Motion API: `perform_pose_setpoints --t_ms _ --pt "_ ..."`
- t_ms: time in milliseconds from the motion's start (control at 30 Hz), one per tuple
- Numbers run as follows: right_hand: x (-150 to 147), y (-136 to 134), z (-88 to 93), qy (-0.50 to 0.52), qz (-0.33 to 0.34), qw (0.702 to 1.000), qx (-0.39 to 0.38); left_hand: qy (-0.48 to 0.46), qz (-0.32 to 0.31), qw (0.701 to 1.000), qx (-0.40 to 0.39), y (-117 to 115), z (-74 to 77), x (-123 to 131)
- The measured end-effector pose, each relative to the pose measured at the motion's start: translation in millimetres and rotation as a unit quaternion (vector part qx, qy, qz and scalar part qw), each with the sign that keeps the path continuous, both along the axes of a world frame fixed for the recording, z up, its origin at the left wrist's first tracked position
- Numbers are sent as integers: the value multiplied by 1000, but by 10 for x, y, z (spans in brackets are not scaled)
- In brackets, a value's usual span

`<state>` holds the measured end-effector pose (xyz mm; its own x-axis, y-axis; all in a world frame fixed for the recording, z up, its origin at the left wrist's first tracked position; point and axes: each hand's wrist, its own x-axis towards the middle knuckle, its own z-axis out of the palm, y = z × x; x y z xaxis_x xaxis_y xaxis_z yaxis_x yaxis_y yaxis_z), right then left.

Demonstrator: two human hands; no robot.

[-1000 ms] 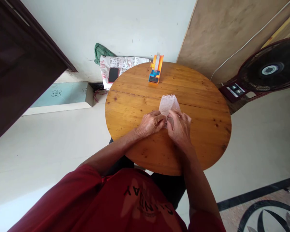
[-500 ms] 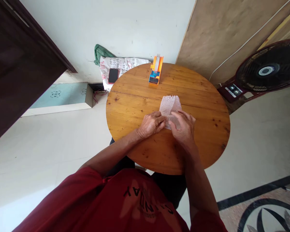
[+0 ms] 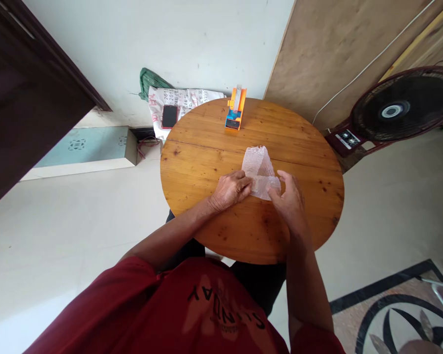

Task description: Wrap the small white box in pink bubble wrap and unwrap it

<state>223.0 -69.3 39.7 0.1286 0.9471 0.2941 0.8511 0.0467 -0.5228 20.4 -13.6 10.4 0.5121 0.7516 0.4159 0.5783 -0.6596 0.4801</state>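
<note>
"Where do we find the translucent pale-pink bubble wrap (image 3: 258, 161)?"

"We see it lying on the round brown wooden table (image 3: 310, 157), between the left hand (image 3: 231, 189) and the right hand (image 3: 290, 197)."

"What stays hidden from us there?"

"The left hand covers part of the wrap's left edge. Its fingers are bent over with the tips out of sight, so we cannot tell whether they pinch the wrap or only press on it. We cannot make out whether anything lies beneath the layers, either."

"And the right hand?"

"Spread wide, thumb well away from the curved fingers. The thumb overlaps the wrap's near right corner; we cannot tell how firmly it touches, but we see no grip."

"Which way does the wrap point?"

"Its long axis runs from far to near, the near end leaning slightly right. The far end is narrower and ragged, while a folded strip crosses the near part from left to right."

"What else is cut off or covered?"

"At the far right, the picture's edge trims the dark round electric fan (image 3: 391, 112). At the far left, the table hides part of the white printed sack (image 3: 186, 100) under the black rectangular phone (image 3: 169, 116). The orange-and-blue tape dispenser (image 3: 236, 110) stands clear of the wrap, near the table's far rim."
</note>
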Motion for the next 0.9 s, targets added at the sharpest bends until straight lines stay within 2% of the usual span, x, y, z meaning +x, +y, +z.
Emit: perform_pose_setpoints --t_ms 167,367,567,733,900 --pt "45 64 -90 40 -53 994 -85 8 2 1000 -3 -9 21 8" --pt "-67 187 -109 34 -56 989 -132 24 4 1000 1 -25 46 7" --pt "-52 201 -117 91 -74 985 -124 35 9 999 11 -28 48 14" --pt "-84 225 -59 20 -68 984 -167 51 5 999 1 -28 64 17" --pt "-127 239 -81 54 -79 988 -125 54 8 999 -1 -36 76 15"
